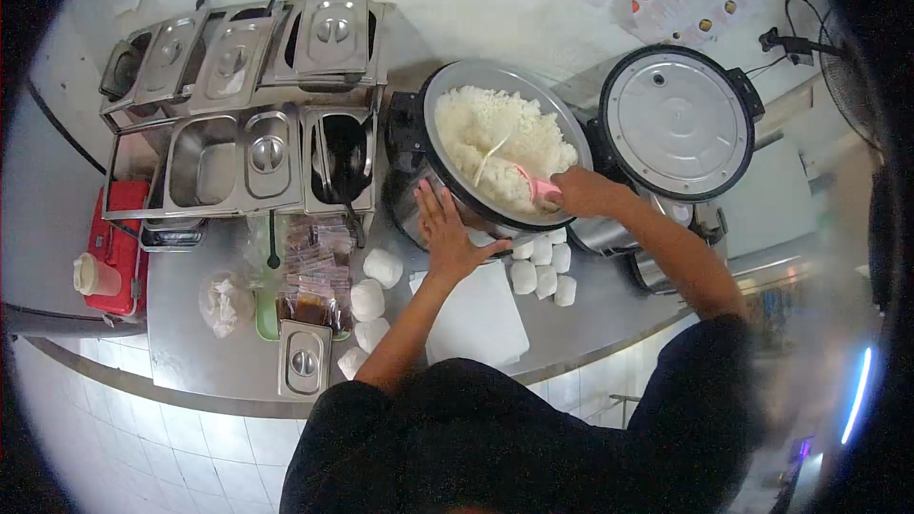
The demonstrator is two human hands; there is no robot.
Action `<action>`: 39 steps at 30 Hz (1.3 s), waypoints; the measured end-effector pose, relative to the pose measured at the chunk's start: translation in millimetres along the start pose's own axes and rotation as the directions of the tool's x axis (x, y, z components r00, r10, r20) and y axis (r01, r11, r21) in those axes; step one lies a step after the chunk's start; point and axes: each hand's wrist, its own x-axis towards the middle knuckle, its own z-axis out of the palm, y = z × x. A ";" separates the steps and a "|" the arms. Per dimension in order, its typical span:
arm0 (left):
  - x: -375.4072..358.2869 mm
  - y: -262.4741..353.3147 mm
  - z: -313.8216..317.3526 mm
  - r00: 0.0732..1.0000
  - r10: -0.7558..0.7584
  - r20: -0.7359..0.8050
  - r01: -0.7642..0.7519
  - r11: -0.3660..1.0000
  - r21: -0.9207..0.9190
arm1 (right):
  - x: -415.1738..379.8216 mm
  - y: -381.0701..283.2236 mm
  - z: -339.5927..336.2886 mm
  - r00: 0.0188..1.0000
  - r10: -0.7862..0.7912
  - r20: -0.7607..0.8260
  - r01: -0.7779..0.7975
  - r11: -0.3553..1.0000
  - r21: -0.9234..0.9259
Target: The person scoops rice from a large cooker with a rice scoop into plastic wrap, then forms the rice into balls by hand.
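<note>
A large open rice cooker (440, 176) holds a heap of white cooked rice (495, 138). My right hand (583, 192) grips the pink handle of a rice paddle (524, 176) whose white blade digs into the rice. My left hand (446, 233), fingers spread, rests flat against the near rim of the cooker pot. Just below the pot lies a white sheet (476, 314) on the steel counter, and several wrapped white rice balls (541, 271) sit beside it under my right forearm.
More white rice balls (369, 300) lie left of the sheet, next to sauce packets (316, 271). Lidded steel containers (257, 86) fill the back left. A second cooker with its lid (676, 124) stands right. A red box (119, 243) sits far left.
</note>
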 end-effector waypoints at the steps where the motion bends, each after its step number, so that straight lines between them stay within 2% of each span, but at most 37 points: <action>1: -0.8 1.3 -2.8 0.999 -0.012 0.030 0.012 1.000 0.015 | 0.0 2.7 3.7 0.998 0.058 -0.030 -0.055 0.995 0.087; 5: 3.1 9.6 -21.9 0.999 0.017 0.040 -0.016 0.999 -0.034 | -7.9 43.7 24.2 1.000 -0.018 -0.002 0.018 0.979 0.205; 6: 4.3 8.8 -28.8 0.999 0.030 0.036 -0.029 0.999 -0.020 | -17.6 47.2 19.2 0.996 -0.088 0.025 0.074 0.936 0.343; 8: 6.6 10.1 -39.1 0.995 0.045 -0.086 -0.052 0.995 -0.086 | -36.1 50.9 6.0 0.985 -0.168 0.026 0.137 0.871 0.471; 9: 8.2 18.8 -46.4 0.995 0.056 -0.083 -0.062 0.996 -0.071 | -46.4 49.2 3.2 0.995 -0.047 0.087 -0.033 0.670 0.741; 10: 13.3 32.0 -57.8 0.983 0.064 -0.173 -0.069 0.997 -0.024 | -53.1 48.7 3.9 0.982 0.039 0.187 -0.188 0.369 0.910; 11: 19.0 43.7 -66.5 0.962 0.075 -0.261 -0.072 0.997 0.022 | -57.0 49.7 6.8 0.984 0.033 0.173 -0.173 0.362 0.916; 12: 25.0 51.5 -69.7 0.962 0.089 -0.259 -0.083 0.996 0.034 | -61.4 51.7 9.6 0.991 0.066 0.117 -0.131 0.274 0.953; 13: 32.4 59.1 -70.9 0.987 0.067 -0.145 -0.083 0.990 -0.114 | -66.3 53.3 12.0 0.992 0.103 0.067 -0.086 0.187 0.979; 14: 40.2 67.7 -71.1 0.998 0.056 -0.024 -0.061 0.964 -0.258 | -66.4 50.6 14.8 0.993 0.100 0.061 -0.079 0.181 0.980; 15: 50.7 82.7 -73.1 0.998 0.059 -0.021 -0.062 0.966 -0.251 | -62.9 41.5 15.0 0.982 0.186 0.037 -0.029 -0.043 0.999; 16: 65.0 101.3 -74.3 0.989 0.035 0.141 0.005 0.961 -0.275 | -61.7 38.0 16.9 0.962 0.270 0.035 0.039 -0.262 0.964; 17: 79.7 115.3 -70.8 0.953 0.012 0.302 0.079 0.955 -0.286 | -48.2 47.2 29.7 0.964 0.228 -0.135 0.151 -0.055 0.987; 18: 96.6 124.9 -60.0 0.861 -0.150 0.485 0.380 0.825 -0.419 | -43.1 38.0 28.5 0.957 0.233 -0.171 0.233 -0.275 0.933; 19: 114.7 133.1 -48.9 0.701 -0.249 0.668 0.653 0.600 -0.462 | -34.3 23.2 25.0 0.948 0.247 -0.201 0.300 -0.482 0.823; 21: 143.8 142.6 -35.3 0.541 -0.133 0.830 0.808 0.357 -0.470 | 18.3 27.4 39.1 0.914 0.319 -0.252 0.379 -0.444 0.812; 22: 152.9 141.4 -25.9 0.535 -0.142 0.833 0.811 0.362 -0.459 | 20.2 13.2 33.6 0.915 0.316 -0.250 0.378 -0.456 0.806; 24: 170.9 135.5 -10.8 0.544 -0.211 0.812 0.801 0.418 -0.428 | 19.1 -12.8 6.2 0.845 0.420 -0.331 0.484 -0.336 0.808; 25: 177.5 138.2 -12.8 0.547 -0.217 0.809 0.798 0.428 -0.425 | 26.8 -15.1 3.6 0.843 0.417 -0.339 0.491 -0.342 0.801; 27: 185.9 137.7 -22.3 0.640 -0.319 0.699 0.683 0.653 -0.327 | 44.5 -20.5 1.5 0.779 0.382 -0.497 0.576 -0.124 0.808; 28: 187.7 135.5 -28.9 0.640 -0.327 0.696 0.683 0.657 -0.319 | 51.9 -21.4 3.2 0.779 0.378 -0.500 0.580 -0.133 0.804; 30: 189.4 126.8 -45.8 0.840 -0.237 0.488 0.347 0.926 -0.147 | 70.6 -20.8 11.6 0.732 0.268 -0.627 0.614 0.141 0.777; 31: 188.2 120.2 -61.5 0.847 -0.070 0.527 0.161 0.979 -0.129 | 95.7 -5.5 30.9 0.629 0.067 -0.775 0.659 0.484 0.576; 32: 180.9 117.4 -73.8 0.848 -0.067 0.526 0.156 0.980 -0.127 | 97.1 -5.9 32.2 0.625 0.067 -0.778 0.661 0.484 0.573; 33: 168.5 116.1 -86.1 0.863 -0.089 0.497 0.219 0.953 -0.209 | 97.2 -10.1 34.4 0.697 -0.079 -0.713 0.531 0.724 0.440; 34: 158.0 113.8 -96.6 0.875 -0.116 0.470 0.276 0.917 -0.289 | 88.9 -21.6 30.5 0.778 -0.184 -0.601 0.390 0.891 0.231; 35: 150.8 107.6 -103.1 0.876 -0.114 0.469 0.272 0.919 -0.284 | 81.2 -30.6 24.4 0.884 -0.164 -0.437 0.273 0.941 0.200; 36: 142.7 97.4 -105.9 0.883 -0.115 0.455 0.235 0.948 -0.216 | 84.1 -32.6 22.8 0.882 -0.164 -0.441 0.275 0.940 0.201; 38: 124.5 81.5 -110.8 0.890 -0.120 0.440 0.201 0.969 -0.142 | 92.6 -36.2 22.1 0.907 -0.181 -0.380 0.222 0.973 0.064; 39: 115.0 76.3 -113.3 0.864 -0.188 0.466 0.284 0.948 -0.146 | 90.8 -35.3 19.5 0.901 -0.178 -0.396 0.238 0.965 0.109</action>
